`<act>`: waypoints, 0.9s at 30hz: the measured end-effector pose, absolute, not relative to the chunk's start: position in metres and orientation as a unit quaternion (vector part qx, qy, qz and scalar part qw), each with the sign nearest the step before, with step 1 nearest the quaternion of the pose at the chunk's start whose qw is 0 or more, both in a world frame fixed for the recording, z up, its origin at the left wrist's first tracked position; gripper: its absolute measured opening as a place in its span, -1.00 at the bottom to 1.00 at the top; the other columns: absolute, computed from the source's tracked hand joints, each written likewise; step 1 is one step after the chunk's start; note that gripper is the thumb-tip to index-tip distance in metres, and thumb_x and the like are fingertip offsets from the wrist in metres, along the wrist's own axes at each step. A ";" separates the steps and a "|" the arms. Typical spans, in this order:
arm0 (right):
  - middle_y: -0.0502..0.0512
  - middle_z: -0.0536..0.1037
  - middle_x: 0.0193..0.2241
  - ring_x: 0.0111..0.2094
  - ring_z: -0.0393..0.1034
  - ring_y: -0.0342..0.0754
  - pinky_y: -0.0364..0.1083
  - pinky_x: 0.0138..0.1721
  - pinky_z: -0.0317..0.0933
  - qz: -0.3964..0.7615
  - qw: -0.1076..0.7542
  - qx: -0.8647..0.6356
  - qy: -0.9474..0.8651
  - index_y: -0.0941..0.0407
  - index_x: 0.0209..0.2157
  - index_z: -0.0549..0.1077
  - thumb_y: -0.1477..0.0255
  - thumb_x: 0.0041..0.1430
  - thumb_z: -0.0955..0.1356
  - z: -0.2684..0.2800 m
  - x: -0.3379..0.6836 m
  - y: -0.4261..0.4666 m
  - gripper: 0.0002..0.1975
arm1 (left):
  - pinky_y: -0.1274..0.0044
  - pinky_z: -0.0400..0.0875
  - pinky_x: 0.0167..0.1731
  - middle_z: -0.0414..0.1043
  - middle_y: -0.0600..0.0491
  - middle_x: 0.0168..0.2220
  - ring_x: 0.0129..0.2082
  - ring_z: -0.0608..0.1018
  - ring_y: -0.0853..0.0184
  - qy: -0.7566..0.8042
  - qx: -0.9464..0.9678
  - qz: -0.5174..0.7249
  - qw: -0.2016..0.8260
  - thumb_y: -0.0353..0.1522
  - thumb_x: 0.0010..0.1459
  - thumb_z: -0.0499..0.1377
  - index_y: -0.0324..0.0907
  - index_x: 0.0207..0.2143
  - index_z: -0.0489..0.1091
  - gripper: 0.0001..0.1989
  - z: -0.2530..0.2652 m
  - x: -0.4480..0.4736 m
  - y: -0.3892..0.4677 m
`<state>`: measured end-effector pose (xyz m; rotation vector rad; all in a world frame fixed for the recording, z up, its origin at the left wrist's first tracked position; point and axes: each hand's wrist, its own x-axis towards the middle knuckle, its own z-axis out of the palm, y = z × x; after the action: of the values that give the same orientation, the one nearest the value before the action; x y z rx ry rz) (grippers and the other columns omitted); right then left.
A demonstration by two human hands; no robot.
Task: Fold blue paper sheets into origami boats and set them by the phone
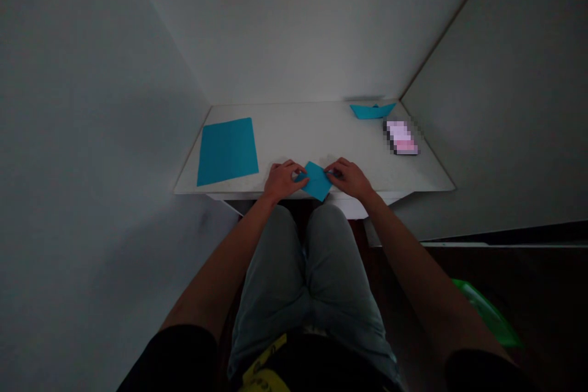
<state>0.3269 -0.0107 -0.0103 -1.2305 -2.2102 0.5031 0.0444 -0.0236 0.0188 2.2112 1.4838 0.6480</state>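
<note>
A small piece of folded blue paper [318, 181], roughly diamond-shaped, is held at the front edge of the white table. My left hand [283, 180] pinches its left corner between thumb and fingertips. On the opposite side, my right hand [349, 177] grips the right corner in the same way. The paper's lower point reaches over the table edge. Any folds on its underside are hidden from view.
A larger blue sheet [228, 151] lies flat at the table's left. A folded blue paper boat [372, 111] sits at the back right, with a blurred phone [401, 138] before it. Walls enclose the table [303, 128]. Something green [489, 312] is on the floor at right.
</note>
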 end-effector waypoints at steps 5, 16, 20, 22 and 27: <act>0.15 0.55 -0.22 -0.27 0.50 0.02 0.01 -0.15 0.38 0.186 0.282 -0.463 -0.819 0.05 -0.06 0.68 0.32 0.38 0.42 -0.010 0.326 -0.011 -0.79 | 0.26 0.30 0.17 0.64 0.05 -0.08 -0.19 0.63 0.26 0.529 0.791 0.235 0.198 -0.23 0.25 0.46 -0.05 -0.05 0.67 -0.76 0.018 0.044 -0.023; 0.20 0.60 -0.12 -0.19 0.53 0.08 0.08 -0.07 0.39 0.177 0.273 -0.443 -0.835 0.03 0.01 0.70 0.18 0.40 0.45 -0.010 0.329 -0.013 -0.70 | 0.26 0.30 0.18 0.63 0.04 -0.06 -0.16 0.63 0.24 0.528 0.794 0.231 0.195 -0.19 0.30 0.43 -0.02 -0.03 0.66 -0.77 0.014 0.043 -0.022; 0.28 0.63 0.09 0.10 0.48 0.29 0.25 0.18 0.26 0.123 0.242 -0.424 -0.864 -0.03 0.19 0.66 -0.08 0.20 0.57 -0.008 0.331 -0.019 -0.36 | 0.25 0.29 0.21 0.61 0.02 0.02 -0.06 0.64 0.20 0.525 0.798 0.224 0.191 -0.16 0.34 0.38 0.01 0.08 0.64 -0.70 0.012 0.042 -0.021; 0.31 0.58 0.24 0.23 0.41 0.38 0.31 0.26 0.18 0.123 0.221 -0.402 -0.880 -0.05 0.32 0.57 -0.17 0.05 0.61 -0.010 0.332 -0.019 -0.12 | 0.23 0.26 0.24 0.58 0.00 0.12 0.07 0.63 0.15 0.510 0.812 0.215 0.182 -0.11 0.34 0.39 0.04 0.16 0.61 -0.61 0.011 0.040 -0.022; 0.32 0.53 0.32 0.28 0.37 0.41 0.33 0.27 0.16 0.136 0.199 -0.384 -0.891 -0.04 0.39 0.50 -0.10 0.09 0.61 -0.013 0.333 -0.017 -0.09 | 0.16 0.19 0.32 0.47 -0.03 0.35 0.29 0.52 -0.01 0.448 0.862 0.175 0.163 0.09 0.04 0.54 0.09 0.29 0.55 -0.21 0.015 0.037 -0.027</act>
<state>0.3333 -0.0173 -0.0132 -1.0744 -2.4921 0.3811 0.0365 -0.0272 0.0148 2.4575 1.2770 0.4995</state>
